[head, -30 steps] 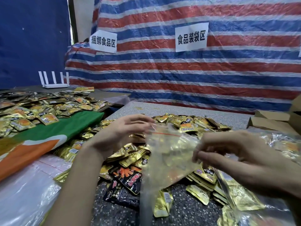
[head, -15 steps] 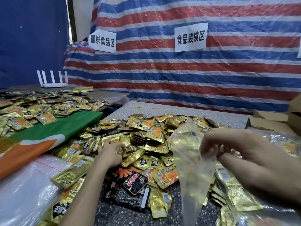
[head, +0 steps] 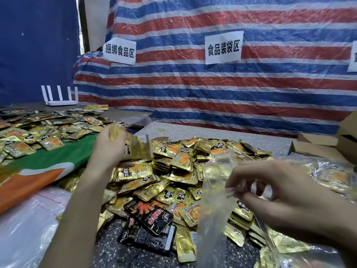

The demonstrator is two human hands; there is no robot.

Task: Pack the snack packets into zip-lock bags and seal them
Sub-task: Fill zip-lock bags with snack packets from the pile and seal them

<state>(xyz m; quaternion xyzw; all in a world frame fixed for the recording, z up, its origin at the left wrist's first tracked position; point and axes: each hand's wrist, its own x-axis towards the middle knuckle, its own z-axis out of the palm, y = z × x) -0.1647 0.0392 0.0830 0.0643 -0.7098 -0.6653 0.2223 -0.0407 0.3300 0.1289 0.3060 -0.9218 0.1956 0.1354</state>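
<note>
Several gold snack packets (head: 137, 148) are held just above the far left edge of the heap of gold packets (head: 173, 171), gripped in the left hand (head: 110, 149). Its fingers are curled round them, and blur hides how many it holds. At the near right side of the heap, the clear zip-lock bag (head: 214, 206) hangs mouth up, its lower part draping down in front of the packets. The right hand (head: 286, 196) pinches the bag's upper edge between thumb and forefinger, with the other fingers loosely bent behind. Whether the bag holds anything cannot be told through the plastic.

Two black packets (head: 152, 217) lie at the near edge of the heap, one overlapping the other. The heap rests on a speckled table (head: 212, 132), bare beyond it. Left of the heap a green and orange cloth (head: 48, 165) slopes away, with more gold packets (head: 38, 132) spread past it and a white router (head: 59, 98) farther back. Near left of the heap lies a stack of clear bags (head: 25, 219). Right of the heap sit filled clear bags (head: 328, 175), and cardboard boxes (head: 316, 146) stand beyond them. Behind the heap hangs a red, white and blue striped tarp (head: 251, 89) bearing paper signs (head: 223, 47).
</note>
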